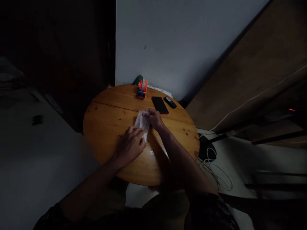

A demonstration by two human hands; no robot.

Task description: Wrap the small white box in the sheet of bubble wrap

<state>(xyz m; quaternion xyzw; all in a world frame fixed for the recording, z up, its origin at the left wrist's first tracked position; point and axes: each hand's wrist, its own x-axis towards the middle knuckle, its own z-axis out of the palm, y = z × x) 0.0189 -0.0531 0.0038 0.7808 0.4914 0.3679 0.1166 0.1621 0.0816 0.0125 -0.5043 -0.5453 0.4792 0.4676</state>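
A narrow strip of clear, bubbly plastic that looks like bubble wrap (142, 120) lies across the middle of the round wooden table (105, 127). My right hand (154, 118) pinches its far right edge between thumb and fingers. Over the near end of the strip rests my left hand (133, 143), its fingers bent and pressed on the plastic, with the thumb close by on the near side. Part of the wrap is hidden under the left fingers. Whether something is folded inside it I cannot tell.
Toward the back of the table stands an orange tape dispenser (142, 88). A dark phone or tablet (160, 105) and a small black keypad phone (170, 102) lie to its right. A wall (172, 41) rises behind. Loose white cable (216, 172) coils on the floor at right.
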